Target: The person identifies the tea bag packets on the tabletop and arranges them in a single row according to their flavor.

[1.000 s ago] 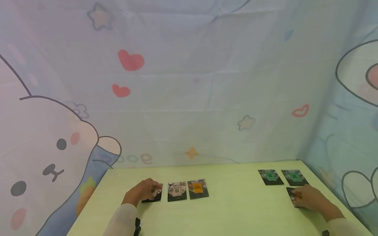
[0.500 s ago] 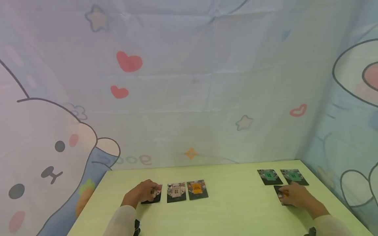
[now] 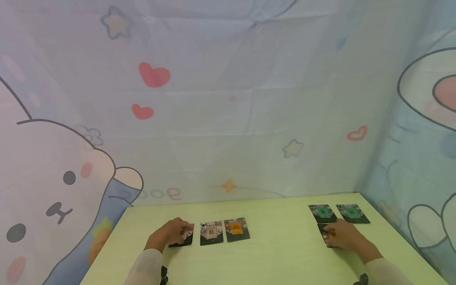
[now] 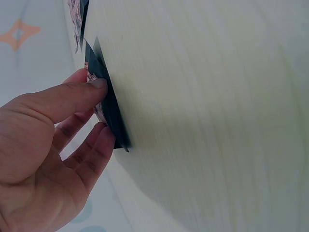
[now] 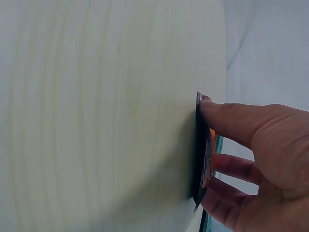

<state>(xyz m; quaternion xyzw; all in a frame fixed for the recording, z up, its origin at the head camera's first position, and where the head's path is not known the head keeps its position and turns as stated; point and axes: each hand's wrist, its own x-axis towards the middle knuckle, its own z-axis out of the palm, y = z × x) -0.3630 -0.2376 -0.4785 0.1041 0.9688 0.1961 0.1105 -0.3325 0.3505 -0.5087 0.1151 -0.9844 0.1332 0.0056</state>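
Toward the left of the table, my left hand grips a flat dark sachet with a pale printed label. In the left wrist view, the thumb lies on one edge of this sachet and the fingers on the opposite side, close over the tabletop. My right hand holds another dark sachet with an orange label, below the green-label ones; the hand covers much of it. The right wrist view shows that sachet on edge between thumb and fingers, right at the table surface.
Beside the left hand lie a beige-label sachet and an orange-label sachet. Two green-label sachets, left and right, lie at the back right. A printed cloth rises behind the pale table.
My right hand has moved left with its orange-label sachet, from below the right green-label sachet to below the left one. The left hand keeps its place on its sachet.
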